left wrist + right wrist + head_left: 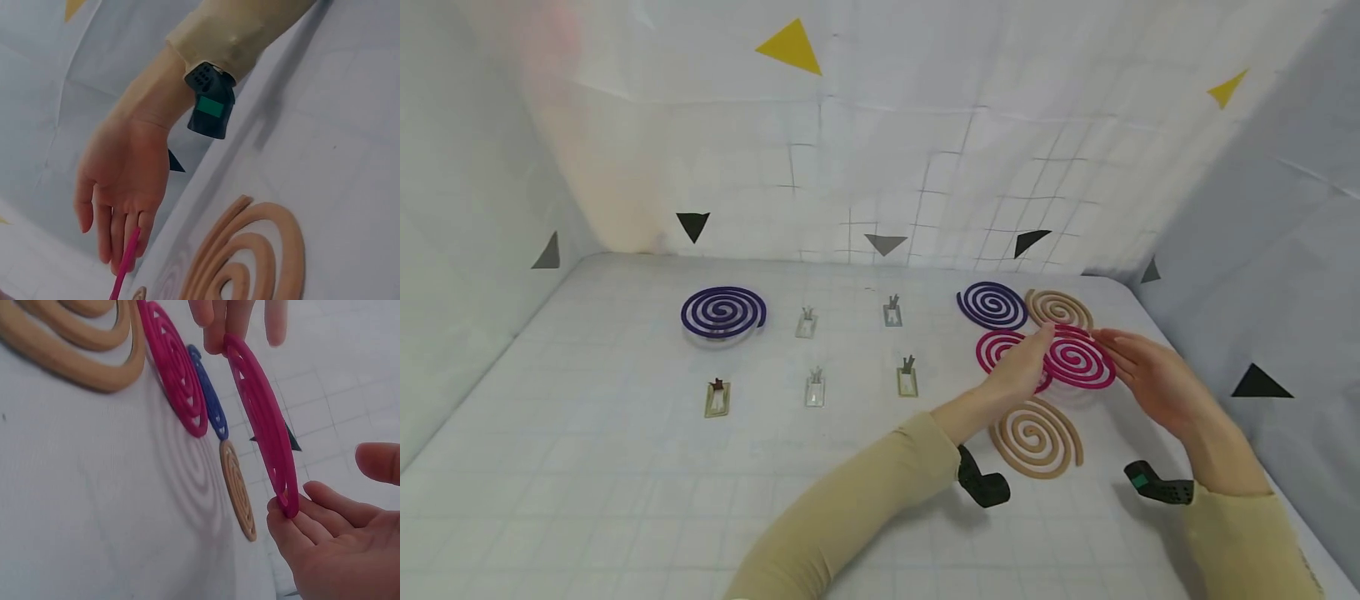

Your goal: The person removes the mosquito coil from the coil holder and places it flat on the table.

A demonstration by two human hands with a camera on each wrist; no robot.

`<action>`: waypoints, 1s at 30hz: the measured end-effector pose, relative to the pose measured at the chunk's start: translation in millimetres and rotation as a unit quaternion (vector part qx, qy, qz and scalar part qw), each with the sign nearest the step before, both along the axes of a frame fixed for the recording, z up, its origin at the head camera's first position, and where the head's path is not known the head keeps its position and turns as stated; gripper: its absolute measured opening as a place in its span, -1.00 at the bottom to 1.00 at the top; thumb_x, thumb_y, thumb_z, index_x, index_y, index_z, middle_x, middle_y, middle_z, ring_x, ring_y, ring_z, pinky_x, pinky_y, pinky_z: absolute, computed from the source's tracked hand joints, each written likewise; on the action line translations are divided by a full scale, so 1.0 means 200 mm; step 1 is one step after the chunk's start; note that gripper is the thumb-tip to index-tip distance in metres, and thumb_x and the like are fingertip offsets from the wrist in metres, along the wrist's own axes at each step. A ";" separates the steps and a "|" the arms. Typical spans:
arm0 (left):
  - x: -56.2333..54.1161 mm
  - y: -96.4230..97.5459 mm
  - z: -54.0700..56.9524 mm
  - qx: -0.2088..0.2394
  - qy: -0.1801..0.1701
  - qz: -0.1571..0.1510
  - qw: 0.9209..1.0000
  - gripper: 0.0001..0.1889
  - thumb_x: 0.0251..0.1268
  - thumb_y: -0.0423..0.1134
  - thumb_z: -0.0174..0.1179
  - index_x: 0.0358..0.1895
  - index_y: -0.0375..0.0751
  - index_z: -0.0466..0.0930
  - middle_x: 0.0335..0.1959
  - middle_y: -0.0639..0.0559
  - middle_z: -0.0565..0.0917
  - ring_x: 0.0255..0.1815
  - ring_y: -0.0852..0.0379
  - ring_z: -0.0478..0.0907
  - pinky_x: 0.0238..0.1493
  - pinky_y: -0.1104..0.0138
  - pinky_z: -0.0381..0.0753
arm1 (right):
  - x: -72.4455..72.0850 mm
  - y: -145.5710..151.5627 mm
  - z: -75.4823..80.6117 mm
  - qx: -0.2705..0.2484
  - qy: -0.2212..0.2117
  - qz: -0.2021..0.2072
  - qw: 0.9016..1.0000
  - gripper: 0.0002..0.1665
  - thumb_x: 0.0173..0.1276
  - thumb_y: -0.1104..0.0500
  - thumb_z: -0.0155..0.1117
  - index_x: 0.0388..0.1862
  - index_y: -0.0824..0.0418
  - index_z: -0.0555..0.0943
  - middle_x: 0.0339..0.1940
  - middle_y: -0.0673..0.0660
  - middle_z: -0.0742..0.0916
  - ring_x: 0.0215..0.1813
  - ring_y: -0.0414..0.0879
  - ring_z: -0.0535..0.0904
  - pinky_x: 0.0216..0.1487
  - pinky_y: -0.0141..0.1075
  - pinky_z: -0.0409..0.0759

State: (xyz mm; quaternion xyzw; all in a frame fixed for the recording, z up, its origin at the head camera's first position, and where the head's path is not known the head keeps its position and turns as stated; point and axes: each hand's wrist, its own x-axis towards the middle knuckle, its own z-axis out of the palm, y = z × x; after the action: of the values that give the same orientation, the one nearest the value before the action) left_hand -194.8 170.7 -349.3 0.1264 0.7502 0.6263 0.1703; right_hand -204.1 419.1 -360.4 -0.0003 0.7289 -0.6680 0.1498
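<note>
Between my two hands a pink mosquito coil [265,419] is held up off the table. My left hand [1021,365] touches one edge of it with its fingertips. At the opposite edge, the extended fingers of my right hand [350,547] support it, the thumb standing away. A second pink coil [987,346] lies under the left hand, partly hidden by it. Just behind are a dark blue coil [992,306] and a tan coil [1060,310]. Nearer to me, another tan coil [1037,471] lies flat beside the left wrist.
At the left of the table [625,517] lies another dark blue coil [722,310]. Several small metal coil stands [717,399] are spread over the middle and left. White sheet walls [467,208] enclose the back and sides. Black wrist devices [983,483] hang below both sleeves.
</note>
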 end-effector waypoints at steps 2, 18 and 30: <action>0.00 0.03 -0.01 0.002 0.002 -0.003 1.000 -0.29 0.56 0.29 -0.45 0.55 -0.01 0.22 0.52 0.15 0.32 0.54 0.18 0.22 0.55 0.33 0.16 | 0.00 0.03 -0.02 -0.012 0.005 -0.001 1.000 -0.24 0.65 -0.11 -0.18 0.63 0.20 -0.07 0.44 -0.07 0.31 0.56 -0.22 0.06 0.62 -0.40 -0.19; -0.04 0.09 -0.05 0.005 0.000 -0.027 1.000 -0.28 0.56 0.30 -0.48 0.53 0.00 0.26 0.51 0.19 0.34 0.54 0.24 0.19 0.55 0.34 0.14 | -0.01 0.10 -0.07 -0.005 -0.013 -0.021 1.000 -0.16 0.64 -0.17 -0.21 0.66 0.16 -0.19 0.61 -0.01 0.09 0.68 -0.04 -0.33 0.63 -0.31 -0.36; -0.05 0.17 -0.05 0.001 -0.004 -0.031 0.999 -0.30 0.58 0.28 -0.49 0.50 0.02 0.32 0.50 0.19 0.36 0.53 0.26 0.20 0.54 0.38 0.13 | -0.01 0.15 -0.12 -0.054 -0.020 -0.058 0.997 -0.13 0.64 -0.14 -0.16 0.67 0.13 -0.28 0.69 -0.04 -0.06 0.67 -0.10 -0.37 0.59 -0.36 -0.39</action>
State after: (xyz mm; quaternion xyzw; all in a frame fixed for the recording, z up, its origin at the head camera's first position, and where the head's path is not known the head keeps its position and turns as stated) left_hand -205.3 204.9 -359.1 0.1476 0.7445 0.6219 0.1929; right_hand -205.3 448.8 -384.1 0.0470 0.6876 -0.7137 0.1251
